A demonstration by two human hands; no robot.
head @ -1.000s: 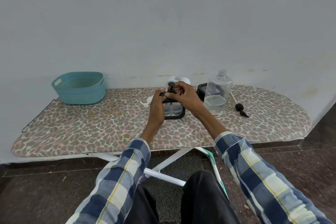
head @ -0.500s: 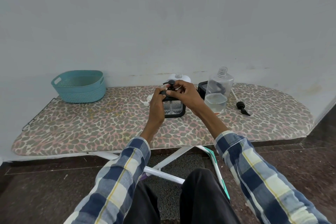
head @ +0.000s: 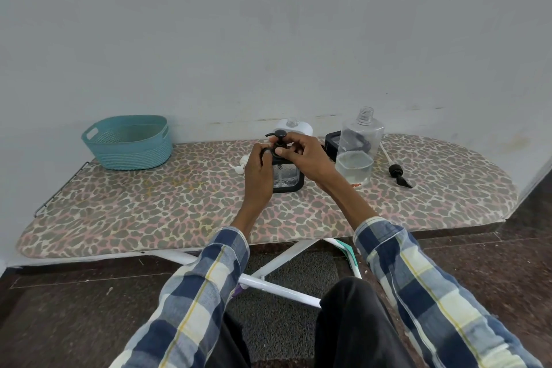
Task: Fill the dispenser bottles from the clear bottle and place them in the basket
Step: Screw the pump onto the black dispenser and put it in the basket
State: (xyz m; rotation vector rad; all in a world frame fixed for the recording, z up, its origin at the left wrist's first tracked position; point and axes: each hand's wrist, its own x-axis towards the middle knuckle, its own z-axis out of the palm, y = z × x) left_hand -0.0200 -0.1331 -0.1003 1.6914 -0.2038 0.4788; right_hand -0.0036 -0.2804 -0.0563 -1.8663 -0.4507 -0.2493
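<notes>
your left hand (head: 259, 172) grips clear black-framed square dispenser bottle (head: 286, 177), steadying it on leopard-print surface (head: 167, 197); right hand (head: 301, 152) pinches black pump cap (head: 278, 140), likely screwing it shut.

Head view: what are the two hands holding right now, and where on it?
Both are on the black-framed dispenser bottle: the left hand grips its upper side, and the right hand pinches the black pump head at its collar.

a long-sleeved checked shirt in navy, pale blue and cream is worn, crossed by thin yellow lines; the cuffs are buttoned at the wrists; black trousers are worn
</notes>
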